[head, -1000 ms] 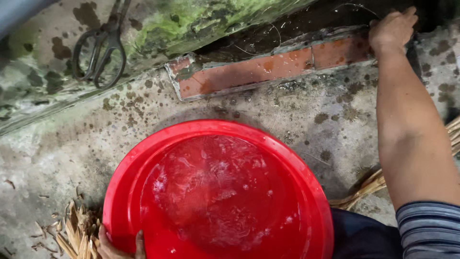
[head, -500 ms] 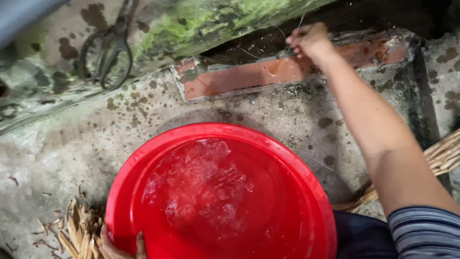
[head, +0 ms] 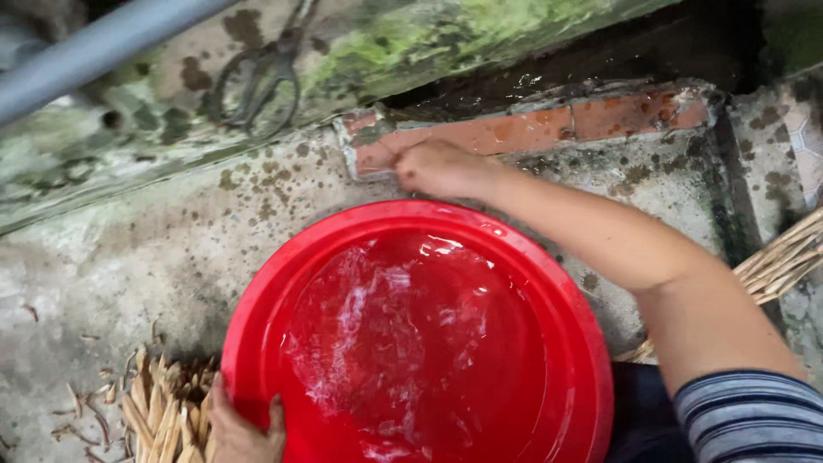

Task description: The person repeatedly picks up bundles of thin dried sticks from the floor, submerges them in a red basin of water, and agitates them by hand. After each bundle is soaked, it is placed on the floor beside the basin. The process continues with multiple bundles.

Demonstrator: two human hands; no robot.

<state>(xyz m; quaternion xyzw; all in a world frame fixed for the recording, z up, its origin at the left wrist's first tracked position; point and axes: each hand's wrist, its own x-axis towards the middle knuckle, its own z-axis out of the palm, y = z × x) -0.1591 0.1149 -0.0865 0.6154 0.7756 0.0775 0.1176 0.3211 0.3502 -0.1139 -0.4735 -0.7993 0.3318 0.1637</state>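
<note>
your left hand (head: pixel 244 429) grips the near rim of the round red plastic basin (head: pixel 417 339), thumb hooked over the edge onto the inside, the other fingers hidden under the rim, so they are pressed onto the basin wall rather than spread. the basin sits on the stained grey concrete floor (head: pixel 154 257) right in front of you, with clear rippling water in it that throws white glints across the bottom.

your right hand (head: pixel 441 167) reaches across the far rim of the basin, the bare forearm passing over the basin's right side, a striped grey sleeve (head: pixel 754 416) showing at the upper arm. that hand is curled into a loose fist, fingers pressed together and turned down; you cannot tell from here whether anything is pinched inside them. it lies just beyond the basin's far edge, at the near face of the low row of orange-red bricks (head: pixel 531 129).

a pile of pale split bamboo slivers (head: pixel 167 403) lies on the floor just beside your left hand. a pair of dark metal scissors (head: pixel 261 77) rests on the mossy concrete ledge (head: pixel 411 43) beyond the bricks, well apart from both hands. a woven bamboo basket edge (head: pixel 784 257) shows at the right, under your forearm's far side.
</note>
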